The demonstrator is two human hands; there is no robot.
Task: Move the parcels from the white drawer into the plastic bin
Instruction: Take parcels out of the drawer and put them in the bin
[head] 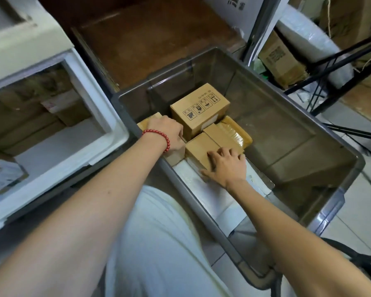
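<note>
The grey plastic bin (276,125) stands in front of me and holds several parcels. My left hand (171,133), with a red bead bracelet on the wrist, grips a cardboard parcel (150,122) against the bin's left wall, fingers curled down over its far edge. My right hand (225,166) rests with spread fingers on top of a small brown box (199,146). Behind them lie a printed box (198,108) and a taped brown parcel (234,131). A white padded envelope (204,196) lies under my right forearm. The white drawer (99,108) at left holds more cardboard parcels (26,123).
A brown wooden surface (150,39) lies beyond the bin. At right, a black metal rack (330,67) holds cardboard boxes and bubble wrap. The right half of the bin floor is bare. The floor is pale tile.
</note>
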